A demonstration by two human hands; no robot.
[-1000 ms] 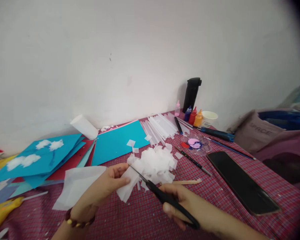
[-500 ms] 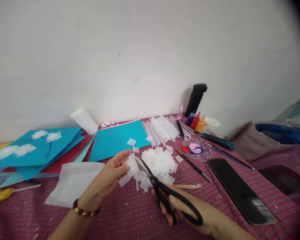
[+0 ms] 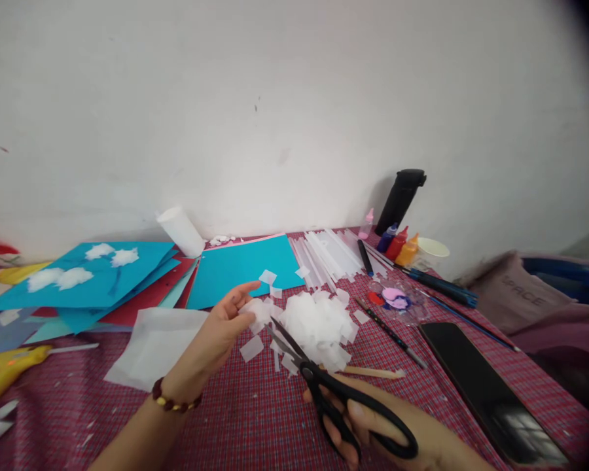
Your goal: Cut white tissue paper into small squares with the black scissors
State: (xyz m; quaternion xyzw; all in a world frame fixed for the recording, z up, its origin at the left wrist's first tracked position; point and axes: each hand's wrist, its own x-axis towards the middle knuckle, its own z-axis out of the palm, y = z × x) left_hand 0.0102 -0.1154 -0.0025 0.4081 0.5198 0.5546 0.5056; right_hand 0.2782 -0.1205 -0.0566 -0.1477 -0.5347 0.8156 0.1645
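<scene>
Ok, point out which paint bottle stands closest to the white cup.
The orange bottle, at the row's right end beside the cup; the red, blue and pink ones stand further left.

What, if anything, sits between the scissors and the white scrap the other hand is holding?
Nothing visible. The right hand holds the black scissors with blades open, tips just beside the white scrap pinched by the left hand. The pile of cut squares lies off to the right of the blades, not between them.
</scene>
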